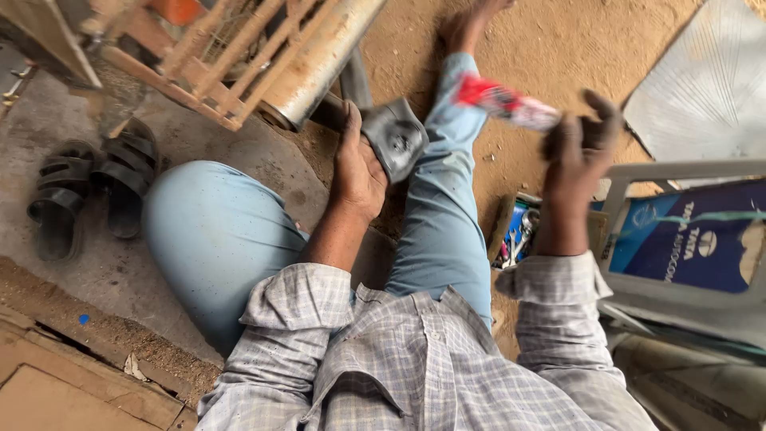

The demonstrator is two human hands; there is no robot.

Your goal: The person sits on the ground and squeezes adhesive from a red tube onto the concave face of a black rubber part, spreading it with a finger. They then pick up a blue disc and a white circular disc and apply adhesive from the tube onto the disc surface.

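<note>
I sit on the ground with my legs in light blue trousers stretched out. My left hand (357, 172) grips a dark grey metal part (395, 136) that joins a large metal cylinder (319, 60). My right hand (576, 156) is raised to the right and holds a red and white tube (507, 102), blurred by motion, its red end pointing left over my right leg (443, 207).
A pair of black sandals (88, 187) lies on the concrete at left. A wooden frame (199, 56) stands at the top left. A box of tools (517, 231) and a plastic crate (686, 239) with blue packaging sit at right. A grey sheet (710, 88) lies on the sandy floor.
</note>
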